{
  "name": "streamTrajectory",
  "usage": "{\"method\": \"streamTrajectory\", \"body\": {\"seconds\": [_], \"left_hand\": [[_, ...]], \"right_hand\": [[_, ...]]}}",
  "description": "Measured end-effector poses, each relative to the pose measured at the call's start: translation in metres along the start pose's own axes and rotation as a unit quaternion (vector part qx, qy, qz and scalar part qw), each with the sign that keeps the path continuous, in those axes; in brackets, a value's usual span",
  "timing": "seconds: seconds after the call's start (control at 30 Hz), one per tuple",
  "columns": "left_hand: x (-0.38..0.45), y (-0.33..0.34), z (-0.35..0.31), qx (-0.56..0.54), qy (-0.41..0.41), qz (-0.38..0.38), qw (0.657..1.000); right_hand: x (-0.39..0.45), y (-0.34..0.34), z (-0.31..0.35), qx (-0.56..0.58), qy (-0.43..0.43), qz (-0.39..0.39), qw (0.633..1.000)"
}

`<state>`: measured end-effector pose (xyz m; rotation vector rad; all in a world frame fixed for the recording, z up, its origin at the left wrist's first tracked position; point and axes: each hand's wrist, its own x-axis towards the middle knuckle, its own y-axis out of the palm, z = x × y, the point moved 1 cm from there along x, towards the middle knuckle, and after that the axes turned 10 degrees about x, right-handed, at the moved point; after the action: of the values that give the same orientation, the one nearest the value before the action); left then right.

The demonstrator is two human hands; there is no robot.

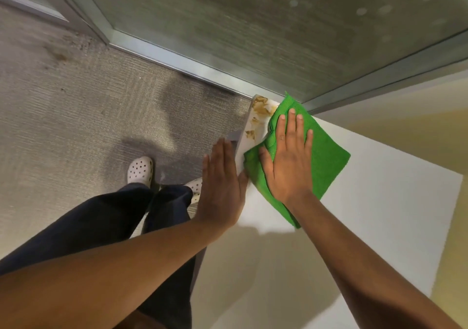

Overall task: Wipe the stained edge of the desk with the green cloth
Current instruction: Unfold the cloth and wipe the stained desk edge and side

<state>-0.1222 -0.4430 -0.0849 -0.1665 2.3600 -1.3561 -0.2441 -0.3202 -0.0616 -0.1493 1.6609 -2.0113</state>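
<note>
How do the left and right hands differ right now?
The right hand lies flat, palm down, on the green cloth on the desk; the left hand touches no cloth and sits at the desk's side edge. The right hand's fingers are slightly spread and point toward the brown stains; the left hand's fingers are held together. Both are open, grasping nothing.

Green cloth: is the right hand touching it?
Touching. The head view shows the right hand lying flat, fingers spread, directly on the green cloth on the desk, with no gap visible.
</note>
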Motion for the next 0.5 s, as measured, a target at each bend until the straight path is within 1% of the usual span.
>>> {"method": "streamTrajectory", "body": {"seconds": [0.13,0.2,0.27,0.4,0.5], "left_hand": [[-0.004,0.006,0.001,0.067,0.056,-0.045,0.995],[-0.004,0.011,0.003,0.088,0.071,-0.062,0.992],[-0.004,0.014,0.005,0.090,0.067,-0.071,0.991],[-0.002,0.008,0.002,0.099,0.068,-0.064,0.991],[-0.016,-0.002,0.003,0.086,0.076,-0.030,0.993]], "right_hand": [[0.025,-0.005,-0.001,-0.003,-0.017,-0.014,1.000],[0.041,-0.006,0.003,0.006,0.005,-0.037,0.999],[0.050,-0.004,0.008,0.013,0.028,-0.056,0.998],[0.036,0.000,0.013,0.041,0.028,-0.073,0.996],[0.006,0.008,0.019,0.057,-0.003,-0.054,0.997]]}}
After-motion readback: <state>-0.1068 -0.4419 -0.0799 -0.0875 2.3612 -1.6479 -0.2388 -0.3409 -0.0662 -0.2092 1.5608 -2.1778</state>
